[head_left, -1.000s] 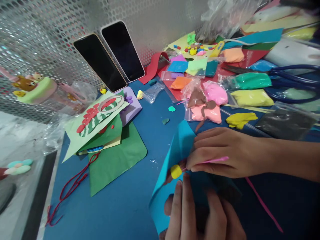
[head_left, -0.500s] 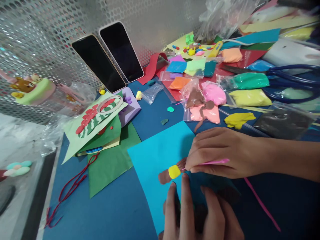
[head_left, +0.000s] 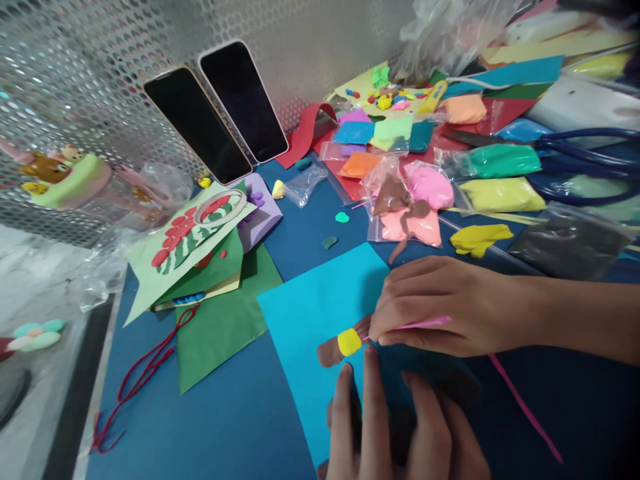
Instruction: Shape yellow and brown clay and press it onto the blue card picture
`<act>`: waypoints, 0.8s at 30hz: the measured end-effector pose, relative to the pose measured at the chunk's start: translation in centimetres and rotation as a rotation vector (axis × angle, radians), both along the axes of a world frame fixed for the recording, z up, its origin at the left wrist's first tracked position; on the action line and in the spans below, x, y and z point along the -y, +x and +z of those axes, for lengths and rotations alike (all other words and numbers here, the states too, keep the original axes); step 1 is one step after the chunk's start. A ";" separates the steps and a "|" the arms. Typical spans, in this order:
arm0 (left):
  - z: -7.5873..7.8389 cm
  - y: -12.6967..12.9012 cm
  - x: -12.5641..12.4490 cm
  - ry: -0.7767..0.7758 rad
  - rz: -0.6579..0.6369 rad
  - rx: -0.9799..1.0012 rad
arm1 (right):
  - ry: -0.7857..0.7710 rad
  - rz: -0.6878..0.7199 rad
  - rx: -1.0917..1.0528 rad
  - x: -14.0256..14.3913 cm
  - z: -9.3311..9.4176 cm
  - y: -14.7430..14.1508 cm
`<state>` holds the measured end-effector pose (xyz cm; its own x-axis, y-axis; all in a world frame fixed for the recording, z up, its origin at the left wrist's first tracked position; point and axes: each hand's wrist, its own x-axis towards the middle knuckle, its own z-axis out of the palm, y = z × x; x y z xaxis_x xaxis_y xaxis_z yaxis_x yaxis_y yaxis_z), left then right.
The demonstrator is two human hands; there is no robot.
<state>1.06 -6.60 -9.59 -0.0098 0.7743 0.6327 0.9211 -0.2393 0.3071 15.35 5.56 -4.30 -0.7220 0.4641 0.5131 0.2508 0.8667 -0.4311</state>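
On a bright blue sheet of paper (head_left: 295,327) lies a brown strip of modelling clay (head_left: 329,352) with a yellow clay patch (head_left: 349,342) across it. My right hand (head_left: 440,303) is closed around a thin pink clay modelling tool (head_left: 425,323), its tip at the strip just right of the yellow patch. My left hand (head_left: 395,427) reaches in from the bottom edge, fingers spread and resting on the paper. Two of its fingertips are just below the yellow patch and the tool tip. More dark clay shows partly between and beneath these fingers.
Bagged clays, including a pink bag (head_left: 429,187), and blue-handled scissors (head_left: 585,150) crowd the right. Two phones (head_left: 245,100) lean on the perforated metal panel. At left lie decorated cards (head_left: 185,247), a red cord (head_left: 150,367) and a cup (head_left: 95,187). A pink stick (head_left: 527,410) lies right.
The pink tool's outer end has shifted slightly left in my right hand. My left hand stays in nearly the same place; the view has moved very slightly.
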 end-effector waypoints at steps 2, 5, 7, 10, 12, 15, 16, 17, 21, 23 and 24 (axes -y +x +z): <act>-0.1 0.9 -0.1 0.048 0.073 0.081 | 0.010 -0.002 -0.001 0.0 0.0 -0.1; -0.3 1.4 -0.2 0.053 0.071 0.087 | 0.004 0.009 -0.016 -0.1 0.3 0.0; -0.4 1.4 -0.2 0.058 0.078 0.090 | -0.014 0.008 -0.031 -0.1 0.4 0.2; -0.4 1.2 -0.3 0.058 0.076 0.092 | -0.049 -0.001 -0.048 -0.2 0.5 0.4; -0.3 1.0 -0.3 0.044 0.064 0.072 | -0.057 0.007 -0.045 -0.3 0.5 0.5; -0.4 0.7 -0.1 0.022 0.027 0.023 | -0.039 0.013 -0.035 -0.2 0.2 0.4; -0.5 0.7 0.0 0.025 0.025 0.013 | -0.034 0.012 -0.035 -0.2 0.2 0.4; -0.6 0.7 0.1 0.034 0.032 0.004 | -0.034 0.012 -0.034 -0.2 0.1 0.4; -0.8 1.0 0.1 0.057 0.045 -0.077 | -0.055 0.020 -0.045 -0.2 0.3 0.4; -0.7 1.1 -0.1 0.059 0.044 -0.039 | -0.051 0.019 -0.040 -0.2 0.3 0.4; -0.6 1.1 -0.2 0.059 0.043 0.001 | -0.044 0.018 -0.036 -0.2 0.3 0.4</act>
<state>2.16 -6.43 -10.15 -0.0429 0.7347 0.6771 0.9307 -0.2171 0.2945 15.78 5.72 -3.95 -0.7118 0.4739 0.5184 0.2192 0.8511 -0.4771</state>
